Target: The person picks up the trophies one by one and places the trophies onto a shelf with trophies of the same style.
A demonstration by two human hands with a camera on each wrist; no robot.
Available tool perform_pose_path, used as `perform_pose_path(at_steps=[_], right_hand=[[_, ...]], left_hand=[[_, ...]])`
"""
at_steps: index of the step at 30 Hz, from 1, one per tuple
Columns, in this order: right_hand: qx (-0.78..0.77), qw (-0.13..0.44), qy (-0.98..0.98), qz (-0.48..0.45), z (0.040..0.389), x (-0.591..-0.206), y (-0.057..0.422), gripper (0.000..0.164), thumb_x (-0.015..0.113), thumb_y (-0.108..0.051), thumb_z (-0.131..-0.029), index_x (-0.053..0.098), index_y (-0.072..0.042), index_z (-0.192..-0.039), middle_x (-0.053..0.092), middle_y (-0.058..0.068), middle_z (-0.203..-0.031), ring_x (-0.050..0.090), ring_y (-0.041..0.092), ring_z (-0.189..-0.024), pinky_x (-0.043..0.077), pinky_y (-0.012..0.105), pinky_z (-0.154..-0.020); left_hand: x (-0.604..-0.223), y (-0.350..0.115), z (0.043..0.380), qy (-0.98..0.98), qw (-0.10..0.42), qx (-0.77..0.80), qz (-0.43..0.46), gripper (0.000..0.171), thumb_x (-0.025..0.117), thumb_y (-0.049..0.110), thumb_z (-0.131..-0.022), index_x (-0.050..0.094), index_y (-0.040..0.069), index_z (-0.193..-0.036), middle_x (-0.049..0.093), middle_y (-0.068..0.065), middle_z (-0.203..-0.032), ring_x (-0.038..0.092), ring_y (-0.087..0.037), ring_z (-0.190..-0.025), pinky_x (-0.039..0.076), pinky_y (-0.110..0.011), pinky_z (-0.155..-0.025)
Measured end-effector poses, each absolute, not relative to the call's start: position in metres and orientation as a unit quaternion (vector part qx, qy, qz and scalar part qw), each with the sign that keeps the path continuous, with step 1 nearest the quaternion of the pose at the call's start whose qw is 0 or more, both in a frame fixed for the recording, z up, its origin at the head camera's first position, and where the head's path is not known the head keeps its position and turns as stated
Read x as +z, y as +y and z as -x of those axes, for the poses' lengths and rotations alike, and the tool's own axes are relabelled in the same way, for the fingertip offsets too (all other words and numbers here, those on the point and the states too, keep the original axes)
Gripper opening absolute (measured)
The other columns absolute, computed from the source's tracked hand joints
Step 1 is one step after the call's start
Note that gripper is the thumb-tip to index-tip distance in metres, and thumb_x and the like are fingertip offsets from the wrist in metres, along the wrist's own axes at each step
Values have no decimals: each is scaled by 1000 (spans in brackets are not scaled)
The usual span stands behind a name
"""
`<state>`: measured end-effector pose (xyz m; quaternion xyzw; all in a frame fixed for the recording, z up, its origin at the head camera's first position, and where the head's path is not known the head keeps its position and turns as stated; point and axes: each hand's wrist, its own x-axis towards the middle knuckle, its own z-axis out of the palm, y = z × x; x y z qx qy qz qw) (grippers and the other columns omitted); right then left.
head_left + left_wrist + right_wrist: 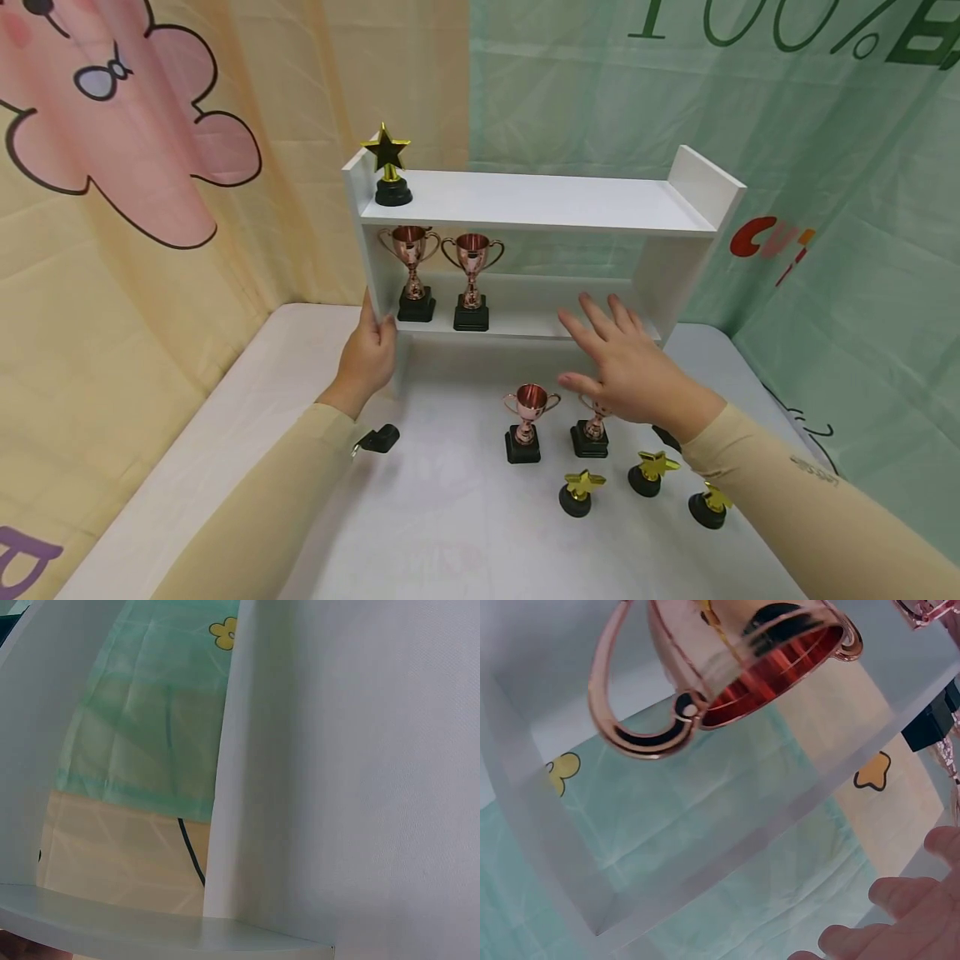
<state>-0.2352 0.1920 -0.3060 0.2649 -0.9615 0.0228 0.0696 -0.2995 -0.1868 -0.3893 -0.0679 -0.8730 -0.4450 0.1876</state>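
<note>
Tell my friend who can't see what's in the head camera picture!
A person's left hand holds the side of a white shelf, and their right hand is spread in front of it. One star trophy stands on top, with two shiny copper-coloured cups on the level below. More cups and star trophies stand on the white table.

I see glossy, rose-metal-looking cups (472,252) on smooth black bases (471,315). Near star trophies (582,482): shiny metallic gold. Shelf unit (540,200) smooth matt white. Drapes (300,167) left and right, thin creased cloth.
</note>
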Motion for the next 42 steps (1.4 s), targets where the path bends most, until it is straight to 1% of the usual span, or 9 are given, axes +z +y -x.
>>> perform_pose_path(at_steps=[12,22,28,31,36,42], right_hand=[[24,59,-965,-255,225,-316,204,92,64,-60,-99,23,-19,-170,9,20,-177,4,58,-159,13,77,-122],[48,47,-963,-260,216,-320,214,89,63,-59,-100,24,-20,-169,10,20,-177,5,57,-159,12,77,-123],[62,35,-964,-255,212,-323,219,88,65,-56,-100,24,-21,-170,11,18,-177,6,55,-160,14,78,-121],[64,32,-965,-253,210,-325,222,88,66,-54,-100,24,-22,-170,11,17,-177,7,55,-160,15,77,-121],[64,36,-964,-256,208,-329,226,86,66,-52,-100,26,-21,-169,14,17,-177,11,55,-159,21,78,-119],[72,32,-961,-263,205,-332,229,83,66,-50,-101,28,-19,-168,18,18,-176,17,55,-158,26,77,-118]], left_hand=[[-388,-187,299,-876,179,-444,65,65,32,31,-114,0,31,-171,34,-24,-168,46,-48,-146,41,-70,-113],[-386,-186,298,-872,178,-453,58,66,34,34,-113,2,35,-170,35,-21,-169,47,-47,-146,42,-70,-112],[-385,-187,298,-868,176,-461,49,65,37,35,-113,6,33,-171,38,-20,-167,49,-46,-145,43,-69,-112],[-384,-187,299,-864,176,-469,53,65,37,36,-113,8,32,-171,38,-20,-168,47,-46,-146,42,-69,-113],[-382,-186,301,-855,180,-484,59,65,39,39,-112,11,31,-171,38,-20,-167,43,-44,-150,38,-69,-117],[-384,-185,305,-847,173,-498,71,65,38,36,-113,9,26,-171,36,-22,-168,38,-44,-153,34,-67,-120]])
